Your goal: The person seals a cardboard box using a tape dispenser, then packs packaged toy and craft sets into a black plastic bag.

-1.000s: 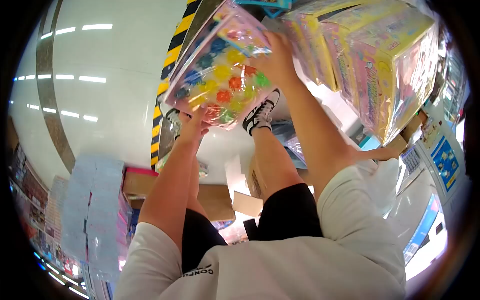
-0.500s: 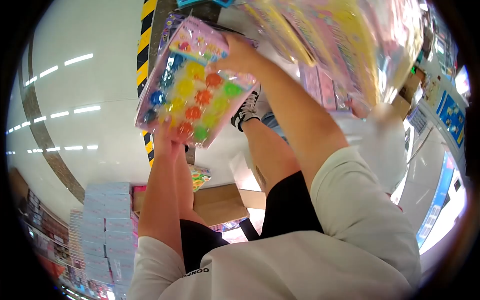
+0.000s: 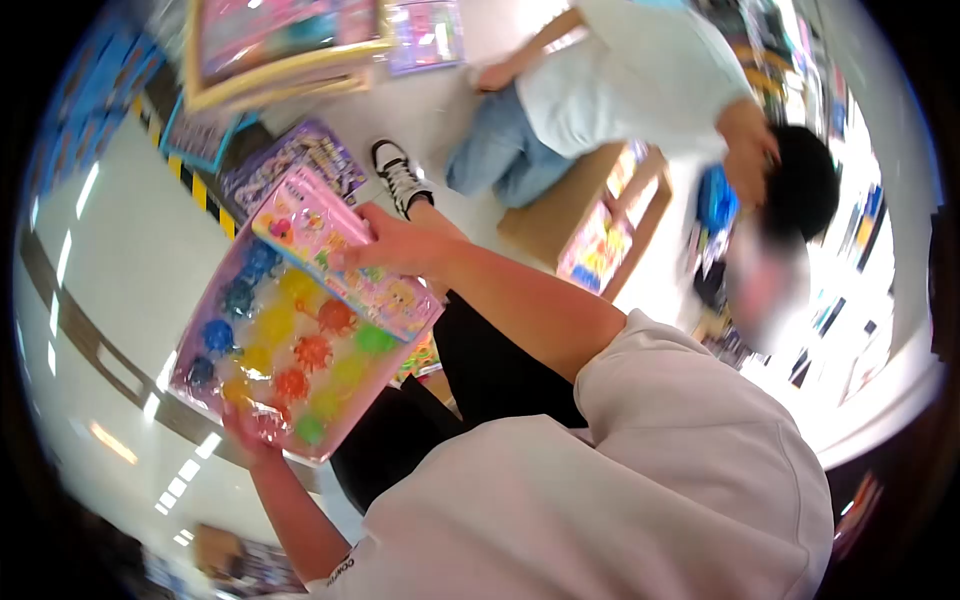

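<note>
A flat pink pack [image 3: 275, 345] in clear wrap, tilted, shows rows of blue, yellow, red and green spiky balls under a printed header. My left hand [image 3: 250, 430] grips its lower edge, with the fingers partly hidden. At the upper right, my right hand [image 3: 395, 242] holds the header side, thumb across the printed front. Just beyond the pack lies a purple printed package [image 3: 300, 165].
A person in a light shirt [image 3: 640, 85] and jeans crouches at the upper right beside an open cardboard box [image 3: 560, 205] of colourful packs. A yellow-framed package [image 3: 285, 90], a purple pack [image 3: 425, 35] and yellow-black floor tape [image 3: 200, 190] are farther off.
The view has swung to the right, bringing the crouching person and cardboard box into sight. The pack remains in both my hands and now appears lower and farther left.
</note>
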A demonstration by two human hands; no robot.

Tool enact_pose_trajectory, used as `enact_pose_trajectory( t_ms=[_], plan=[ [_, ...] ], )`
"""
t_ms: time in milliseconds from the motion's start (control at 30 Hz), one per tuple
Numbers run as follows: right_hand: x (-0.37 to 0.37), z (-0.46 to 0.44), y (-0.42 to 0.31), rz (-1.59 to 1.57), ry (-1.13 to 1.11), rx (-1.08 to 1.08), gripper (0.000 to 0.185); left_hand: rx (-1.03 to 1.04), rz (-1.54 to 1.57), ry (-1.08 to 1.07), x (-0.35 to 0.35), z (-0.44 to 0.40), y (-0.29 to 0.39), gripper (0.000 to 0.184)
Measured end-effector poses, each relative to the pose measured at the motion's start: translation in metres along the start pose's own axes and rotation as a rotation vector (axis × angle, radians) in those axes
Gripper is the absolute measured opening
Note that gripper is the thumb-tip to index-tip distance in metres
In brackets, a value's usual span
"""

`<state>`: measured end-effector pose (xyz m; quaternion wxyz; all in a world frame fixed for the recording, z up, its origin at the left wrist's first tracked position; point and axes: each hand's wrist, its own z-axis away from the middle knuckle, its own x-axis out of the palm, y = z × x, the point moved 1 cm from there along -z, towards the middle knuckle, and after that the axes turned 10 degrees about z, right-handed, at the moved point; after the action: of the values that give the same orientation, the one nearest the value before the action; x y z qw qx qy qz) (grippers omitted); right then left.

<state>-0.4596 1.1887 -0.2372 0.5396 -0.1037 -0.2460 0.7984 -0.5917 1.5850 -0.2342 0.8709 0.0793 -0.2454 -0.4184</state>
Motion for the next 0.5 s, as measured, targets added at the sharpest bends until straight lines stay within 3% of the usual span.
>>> enact_pose_trajectory(
  t_ms=[167, 233, 367, 400, 500],
  plan=[
    [0.016, 0.039, 0.068, -0.325, 0.053, -0.047, 0.099, -0.091, -0.411, -0.007, 0.0, -0.027, 0.043, 0.074],
    [0.02, 0.061, 0.116, -0.449, 0.09, -0.16, 0.099, -0.031, -0.467, -0.008, 0.056, -0.012, 0.014, 0.072],
    [0.013, 0.134, 0.186, -0.437, 0.156, -0.126, 0.098, -0.222, -0.841, 0.162, 0.06, -0.001, -0.015, 0.051],
    [0.002, 0.146, 0.208, -0.413, 0.172, -0.118, 0.098, -0.036, -0.831, -0.112, 0.065, -0.001, -0.041, 0.049],
    [-0.023, 0.211, 0.255, -0.555, 0.262, -0.214, 0.099, -0.072, -0.863, -0.185, 0.15, 0.028, -0.108, 0.047]
  ],
)
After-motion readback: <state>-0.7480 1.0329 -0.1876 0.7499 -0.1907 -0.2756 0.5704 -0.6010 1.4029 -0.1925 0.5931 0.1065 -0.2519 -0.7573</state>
